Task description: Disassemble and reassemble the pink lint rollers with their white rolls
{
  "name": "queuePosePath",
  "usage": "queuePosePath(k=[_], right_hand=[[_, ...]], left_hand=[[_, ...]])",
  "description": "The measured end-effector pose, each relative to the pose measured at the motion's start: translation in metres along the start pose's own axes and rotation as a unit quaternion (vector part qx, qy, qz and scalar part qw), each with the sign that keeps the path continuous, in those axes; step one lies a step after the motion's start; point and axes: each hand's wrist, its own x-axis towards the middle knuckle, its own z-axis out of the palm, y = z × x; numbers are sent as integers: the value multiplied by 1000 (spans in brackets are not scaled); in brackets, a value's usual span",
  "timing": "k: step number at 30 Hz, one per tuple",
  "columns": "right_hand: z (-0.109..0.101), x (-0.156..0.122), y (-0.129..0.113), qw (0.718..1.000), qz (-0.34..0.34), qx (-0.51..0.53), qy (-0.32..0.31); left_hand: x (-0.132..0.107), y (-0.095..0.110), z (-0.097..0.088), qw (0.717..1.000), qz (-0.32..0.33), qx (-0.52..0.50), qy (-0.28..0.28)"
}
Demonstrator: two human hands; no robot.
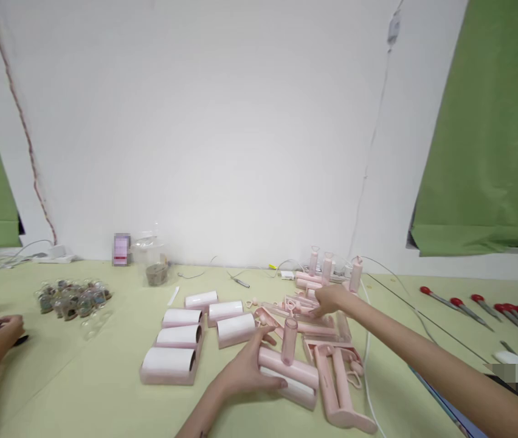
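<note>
My left hand (250, 367) is closed round the body of a pink lint roller (302, 369) near the front of the table. A pink translucent handle stands up from its casing, and a white roll shows beneath. My right hand (328, 300) reaches over to a pile of pink plastic parts (318, 327). Its fingers are curled down among them, and what they hold is hidden. Pink handle pieces (341, 380) lie close to the right of the lint roller. Several white rolls in pink covers (169, 363) lie to the left of my left hand.
Another person's hands (1, 331) are at the far left, near small clear domed items (73, 298). A phone (121, 250) and a plastic bag (153, 261) stand against the wall. Red-ended tools (469, 311) lie at the right. A white cable (367, 359) crosses the table.
</note>
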Motion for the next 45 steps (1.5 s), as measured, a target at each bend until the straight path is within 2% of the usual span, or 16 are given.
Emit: queuePosePath(k=[4,7,12,16,19,22,24,26,29,31,33,36,38,41,43,45], right_hand=[[-18,-43,-3,996,-47,76,-14],[4,-71,-29,976,-47,210,12],[45,-74,-75,975,-47,201,83],[21,-70,-70,945,-47,284,156],[-1,-76,-53,911,-30,352,214],[-6,-87,-39,877,-43,426,219],[-1,-92,-38,864,-67,461,192],[5,-93,-43,862,-98,465,178],[13,-92,-55,855,-118,474,175],[19,-90,-62,843,-90,495,189],[26,-89,-67,830,-49,511,218],[40,-92,-71,805,16,552,216],[50,-96,-74,773,55,605,181],[64,-98,-76,715,71,684,127],[68,-96,-74,708,69,695,101],[67,-90,-67,728,71,677,86]], left_hand=[[-2,-19,13,992,-41,-106,53],[0,-22,18,991,-29,-110,75],[1,-19,14,991,-51,-111,55],[1,-24,10,992,-39,-109,55],[-1,-22,6,986,-8,-48,157],[0,-6,3,957,13,-152,249],[3,13,4,944,-22,-248,215],[7,34,6,929,-68,-344,120],[12,58,12,854,-113,-507,16],[15,65,16,822,-136,-553,17],[16,65,20,829,-154,-533,64],[14,57,26,872,-137,-452,127],[11,52,27,894,-129,-411,121],[6,48,25,902,-165,-391,85],[3,47,22,897,-184,-394,85],[1,47,18,885,-211,-410,64]])
